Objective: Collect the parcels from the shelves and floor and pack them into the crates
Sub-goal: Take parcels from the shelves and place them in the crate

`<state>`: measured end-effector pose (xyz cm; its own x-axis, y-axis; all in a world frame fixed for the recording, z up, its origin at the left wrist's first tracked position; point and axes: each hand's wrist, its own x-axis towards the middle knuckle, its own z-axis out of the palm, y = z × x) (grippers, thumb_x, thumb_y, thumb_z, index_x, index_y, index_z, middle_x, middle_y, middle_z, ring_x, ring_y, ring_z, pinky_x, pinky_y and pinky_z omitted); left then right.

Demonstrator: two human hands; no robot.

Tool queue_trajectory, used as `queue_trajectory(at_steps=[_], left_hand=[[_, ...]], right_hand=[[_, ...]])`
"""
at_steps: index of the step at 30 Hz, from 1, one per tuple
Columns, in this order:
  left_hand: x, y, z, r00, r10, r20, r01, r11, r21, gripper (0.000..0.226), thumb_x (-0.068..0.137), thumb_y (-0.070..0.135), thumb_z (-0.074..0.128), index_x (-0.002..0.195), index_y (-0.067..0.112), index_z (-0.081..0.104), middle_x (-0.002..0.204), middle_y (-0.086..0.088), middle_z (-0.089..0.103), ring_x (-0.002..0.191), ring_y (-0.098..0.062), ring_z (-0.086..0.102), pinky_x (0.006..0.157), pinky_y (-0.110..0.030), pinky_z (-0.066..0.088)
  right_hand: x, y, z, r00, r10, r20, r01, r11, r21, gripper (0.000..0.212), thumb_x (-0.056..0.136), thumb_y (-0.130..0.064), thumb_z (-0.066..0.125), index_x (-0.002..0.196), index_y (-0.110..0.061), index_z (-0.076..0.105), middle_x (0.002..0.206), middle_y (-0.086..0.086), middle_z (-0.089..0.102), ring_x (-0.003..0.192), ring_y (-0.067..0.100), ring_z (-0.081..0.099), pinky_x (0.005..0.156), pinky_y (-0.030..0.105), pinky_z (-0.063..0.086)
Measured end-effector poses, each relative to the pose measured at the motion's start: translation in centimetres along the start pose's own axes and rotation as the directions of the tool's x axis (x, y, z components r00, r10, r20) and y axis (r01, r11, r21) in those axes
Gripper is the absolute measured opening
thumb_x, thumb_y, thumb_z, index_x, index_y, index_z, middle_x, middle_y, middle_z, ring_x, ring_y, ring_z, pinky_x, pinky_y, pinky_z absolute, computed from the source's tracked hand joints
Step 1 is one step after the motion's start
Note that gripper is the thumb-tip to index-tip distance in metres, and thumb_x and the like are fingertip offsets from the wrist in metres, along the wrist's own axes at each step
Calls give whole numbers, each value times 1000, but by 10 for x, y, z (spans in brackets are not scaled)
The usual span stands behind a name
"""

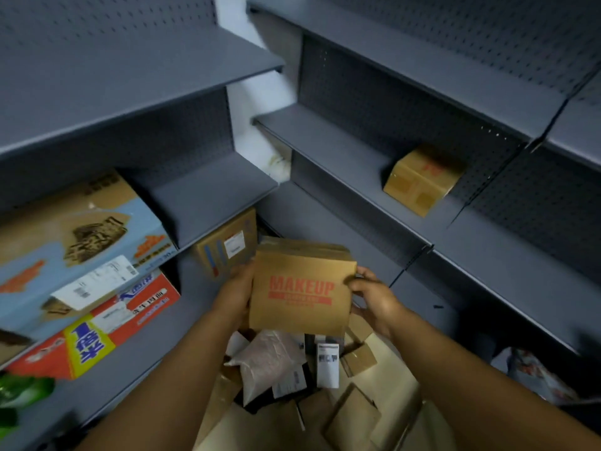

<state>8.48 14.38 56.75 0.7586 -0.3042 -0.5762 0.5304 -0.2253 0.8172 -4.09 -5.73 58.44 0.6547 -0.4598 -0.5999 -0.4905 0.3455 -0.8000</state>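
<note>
Two shelf units: grey shelving fills the upper frame, left and right.
Left shelves: large blue carton and red carton lie at middle left, not collected.
Right shelf: one brown parcel at upper right, not collected.
Back corner: brown labelled box at centre.
Crate: cardboard container at lower centre, holds several small parcels; task partly done, I judge.
MAKEUP box: centre, held above the crate.
Left hand: fingers curled on the box's left edge.
Right hand: fingers curled, thumb on the right edge.
</note>
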Motion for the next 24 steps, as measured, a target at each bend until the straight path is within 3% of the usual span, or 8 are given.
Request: queue_trajectory(at_steps=[3, 6, 9, 13, 15, 17, 21, 24], left_hand=[[-14, 16, -18, 1000, 17, 8, -15, 987, -162, 41, 93, 44, 48, 62, 24, 67, 61, -1, 66, 52, -16, 65, 46, -25, 51], [-29, 29, -33, 999, 27, 33, -25, 996, -82, 29, 82, 54, 56, 74, 30, 71, 67, 4, 71, 69, -20, 69, 58, -29, 55], [-35, 37, -46, 1000, 28, 9, -28, 999, -20, 49, 84, 39, 60, 128, 18, 53, 110, -6, 66, 103, -28, 61, 84, -38, 51], [-47, 39, -54, 998, 60, 14, -61, 998, 26, 49, 92, 15, 47, 139, 20, 35, 136, -8, 50, 107, -23, 57, 70, -31, 48], [-47, 39, -57, 997, 73, 24, -74, 995, 66, 65, 90, 2, 42, 147, 25, 21, 150, -13, 30, 127, -36, 43, 85, -42, 48], [-50, 41, -60, 994, 110, -3, -108, 977, 182, 70, 89, -6, 39, 149, 23, 17, 150, -17, 28, 129, -40, 39, 99, -48, 40], [-70, 33, -63, 949, 304, 86, -315, 925, 210, 76, 79, -12, 59, 130, 39, 33, 113, 11, 55, 91, 5, 53, 63, -11, 49], [-81, 28, -62, 929, 360, 83, -369, 919, 136, 86, 69, -14, 70, 124, 42, 34, 106, 19, 50, 90, 7, 51, 62, -11, 51]], right_hand=[[-21, -12, 4, 1000, -18, 17, 17, 999, 49, 15, 95, -24, 49, 107, -25, 58, 100, -1, 65, 102, 17, 59, 87, 43, 46], [-39, -24, 10, 999, -40, 15, 40, 999, 32, 26, 97, -41, 43, 106, -24, 59, 106, -1, 65, 103, 15, 58, 87, 44, 48], [-53, -35, 17, 999, -46, 16, 45, 997, 61, 38, 97, -47, 37, 98, -19, 62, 99, 0, 67, 93, 15, 59, 86, 43, 45], [-63, -49, 27, 999, -54, -1, 54, 996, 72, 41, 98, -48, 35, 82, -17, 57, 94, 1, 65, 93, 15, 57, 82, 42, 40], [-63, -54, 29, 997, -77, -6, 77, 996, 48, 44, 98, -49, 33, 99, -14, 60, 98, 3, 63, 97, 19, 56, 81, 41, 41], [-62, -58, 29, 996, -87, 2, 87, 996, 33, 47, 98, -50, 30, 120, -17, 56, 99, 5, 61, 93, 19, 57, 80, 41, 43], [-60, -63, 27, 995, -67, 77, 72, 996, -58, 53, 94, -60, 23, 129, -30, 48, 107, 7, 61, 105, 25, 56, 100, 56, 36], [-58, -63, 25, 992, 11, 128, 1, 995, -100, 63, 88, -71, 21, 121, -28, 52, 116, 9, 59, 112, 28, 55, 100, 59, 32]])
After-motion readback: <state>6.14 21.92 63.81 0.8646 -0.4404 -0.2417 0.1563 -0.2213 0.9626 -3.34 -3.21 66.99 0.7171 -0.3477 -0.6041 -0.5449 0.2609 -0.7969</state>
